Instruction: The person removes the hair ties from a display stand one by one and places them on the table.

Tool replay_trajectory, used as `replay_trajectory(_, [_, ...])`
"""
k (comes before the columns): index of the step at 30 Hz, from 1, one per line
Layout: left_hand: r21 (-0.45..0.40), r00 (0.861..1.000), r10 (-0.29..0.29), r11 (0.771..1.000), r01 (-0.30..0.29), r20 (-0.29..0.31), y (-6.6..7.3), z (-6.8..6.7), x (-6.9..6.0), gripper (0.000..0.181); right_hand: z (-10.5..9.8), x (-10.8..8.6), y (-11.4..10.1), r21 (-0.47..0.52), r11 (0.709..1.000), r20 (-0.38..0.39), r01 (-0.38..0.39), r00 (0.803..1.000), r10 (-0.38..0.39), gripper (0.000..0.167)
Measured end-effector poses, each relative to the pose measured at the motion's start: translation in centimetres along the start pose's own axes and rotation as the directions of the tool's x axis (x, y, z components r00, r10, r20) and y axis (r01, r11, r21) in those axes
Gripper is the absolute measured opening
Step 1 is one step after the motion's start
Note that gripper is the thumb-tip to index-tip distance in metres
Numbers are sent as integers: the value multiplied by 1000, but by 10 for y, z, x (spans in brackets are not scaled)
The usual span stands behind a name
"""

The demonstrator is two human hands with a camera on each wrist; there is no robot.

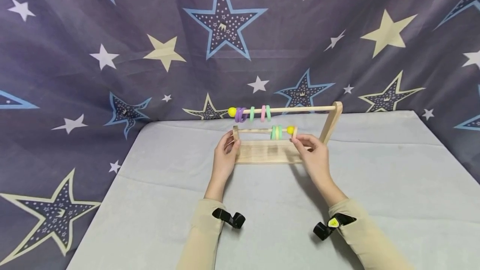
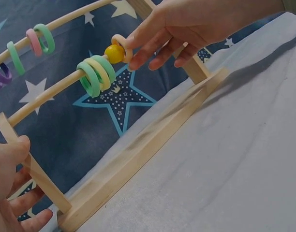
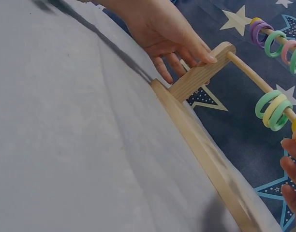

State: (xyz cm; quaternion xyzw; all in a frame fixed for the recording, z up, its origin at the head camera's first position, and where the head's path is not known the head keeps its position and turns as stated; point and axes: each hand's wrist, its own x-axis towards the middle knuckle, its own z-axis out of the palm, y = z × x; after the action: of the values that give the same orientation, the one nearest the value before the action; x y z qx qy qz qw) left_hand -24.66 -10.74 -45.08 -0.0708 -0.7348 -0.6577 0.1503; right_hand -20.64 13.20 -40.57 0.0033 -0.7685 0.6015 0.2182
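A wooden rack (image 1: 270, 153) with two horizontal rods stands on the cloth-covered table. My left hand (image 1: 223, 157) grips the short upright post (image 2: 39, 179) at its left end, thumb on the near side. With thumb and fingertips, my right hand (image 1: 316, 157) pinches a pale peach ring (image 1: 295, 131) at the yellow ball (image 2: 114, 53) on the lower rod's free end. Green and yellow rings (image 1: 276, 132) hang on that rod near the ball. Whether the peach ring is around the ball or just beside it, I cannot tell.
The upper rod (image 1: 300, 109) runs left from a tall post (image 1: 331, 122) and carries purple rings (image 1: 241, 115), green rings and a pink ring (image 1: 263, 113), with a yellow ball (image 1: 232, 112) at its tip. Behind the table (image 1: 168, 211) hangs a star-patterned curtain (image 1: 131, 32).
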Motion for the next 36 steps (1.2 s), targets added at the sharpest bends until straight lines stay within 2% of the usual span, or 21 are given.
replay_trajectory(2, [5,1000,-4,1000,4,0,0,0,0,46,-2,-2,-3,-4,1000,8,-17,1000,17,17])
replay_trajectory(4, [11,999,-34,999,34,-1,1,0,0,46,-3,-5,-6,-11,1000,16,-26,1000,26,17])
replay_trajectory(7, [12,997,-80,997,80,13,19,-1,-3,45,-5,-7,-6,-19,999,33,-27,999,27,17])
replay_trajectory(11, [11,995,-91,996,90,31,42,-2,-7,44,-6,-11,-7,-30,998,56,-49,997,51,17])
replay_trajectory(14, [10,995,-90,996,90,36,44,-2,-7,44,-6,-11,-1,-39,997,74,-63,995,66,16])
replay_trajectory(19, [9,994,-101,995,101,41,44,-2,-8,44,-7,-8,25,-42,998,120,-51,991,56,17])
replay_trajectory(24, [8,993,-106,994,106,45,46,-2,-7,45,-7,-9,30,-94,995,176,31,984,-14,14])
replay_trajectory(29, [7,994,-107,994,107,38,47,-3,-6,44,-5,-13,29,-142,983,271,120,959,-78,8])
replay_trajectory(33, [8,993,-112,994,111,40,46,-3,-7,44,0,-15,27,-150,978,345,144,935,-85,5])
replay_trajectory(36, [12,993,-109,994,109,41,45,-2,-8,44,4,-15,27,-151,977,410,151,909,-77,4])
